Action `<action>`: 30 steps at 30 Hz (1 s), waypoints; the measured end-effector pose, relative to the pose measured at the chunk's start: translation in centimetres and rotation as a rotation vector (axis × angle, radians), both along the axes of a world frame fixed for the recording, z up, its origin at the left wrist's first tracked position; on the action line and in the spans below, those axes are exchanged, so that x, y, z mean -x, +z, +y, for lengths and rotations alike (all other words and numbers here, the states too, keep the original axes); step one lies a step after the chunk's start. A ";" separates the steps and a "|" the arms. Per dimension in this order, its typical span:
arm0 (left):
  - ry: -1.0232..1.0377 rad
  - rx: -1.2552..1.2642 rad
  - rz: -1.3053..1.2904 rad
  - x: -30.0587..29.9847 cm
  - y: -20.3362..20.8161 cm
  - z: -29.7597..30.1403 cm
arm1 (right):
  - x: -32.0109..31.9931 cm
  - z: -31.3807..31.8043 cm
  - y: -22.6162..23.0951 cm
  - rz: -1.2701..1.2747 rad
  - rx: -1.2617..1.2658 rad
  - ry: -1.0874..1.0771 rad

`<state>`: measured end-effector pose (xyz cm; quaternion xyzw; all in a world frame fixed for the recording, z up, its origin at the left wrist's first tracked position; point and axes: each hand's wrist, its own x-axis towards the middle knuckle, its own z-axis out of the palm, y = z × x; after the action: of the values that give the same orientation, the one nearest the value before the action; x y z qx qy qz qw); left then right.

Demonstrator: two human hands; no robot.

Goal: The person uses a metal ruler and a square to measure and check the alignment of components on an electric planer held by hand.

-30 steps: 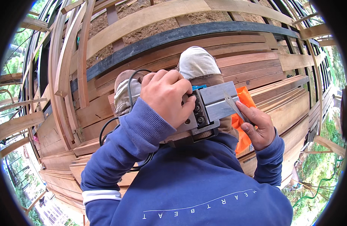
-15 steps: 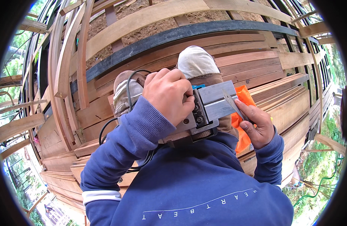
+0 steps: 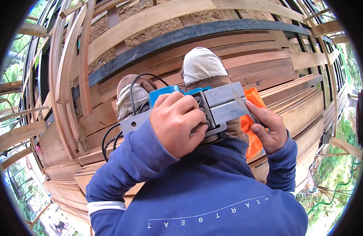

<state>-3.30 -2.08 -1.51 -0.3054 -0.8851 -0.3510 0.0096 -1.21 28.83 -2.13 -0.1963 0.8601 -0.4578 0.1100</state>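
An electric hand planer (image 3: 226, 106) lies sole-up across my lap, its flat metal sole facing me and its blue housing partly showing behind. My left hand (image 3: 177, 124) is over the middle of it, fingers curled and pinched at the bolted cutter drum (image 3: 207, 114). What those fingertips hold, if anything, is hidden. My right hand (image 3: 270, 129) grips a thin flat grey metal tool (image 3: 242, 103) between thumb and fingers. The tool's tip reaches over the right end of the sole; its exact kind is unclear.
An orange bag or cloth (image 3: 253, 135) lies beside my right thigh. A black power cord (image 3: 132, 92) loops at the planer's left. Stacked timber boards (image 3: 256, 65) lie under and around me, with a dark beam (image 3: 158, 43) ahead. Upright planks (image 3: 67, 59) stand at the left.
My left hand has shifted down and slightly right over the planer, uncovering its blue housing and left end. The right hand, still holding the metal tool, has barely moved.
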 end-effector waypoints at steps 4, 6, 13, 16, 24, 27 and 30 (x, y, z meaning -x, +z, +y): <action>0.022 0.022 0.009 -0.1 0.0 0.4 | 0.2 -0.2 0.2 0.004 -0.010 0.010; 0.048 0.025 0.008 -0.2 -0.1 0.7 | 0.3 -0.2 0.1 0.007 -0.010 0.018; 0.067 0.030 -0.011 -0.5 -0.2 1.2 | 0.2 -0.2 0.0 -0.001 0.008 0.008; 0.059 0.019 0.001 -0.4 0.0 1.4 | 0.2 -0.1 -0.2 -0.003 0.012 0.009; 0.016 0.037 -0.002 -0.3 0.3 1.5 | 0.0 0.0 -0.3 -0.011 0.006 0.000; -0.002 0.032 -0.003 -0.2 0.2 1.6 | 0.0 -0.1 -0.4 -0.019 0.013 -0.008; -0.019 0.042 -0.003 -0.2 0.1 1.6 | 0.0 -0.1 -0.4 -0.023 0.014 -0.009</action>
<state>-3.05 -0.49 -1.39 -0.3136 -0.8892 -0.3330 -0.0013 -1.19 28.74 -2.51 -0.1882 0.8563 -0.4666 0.1163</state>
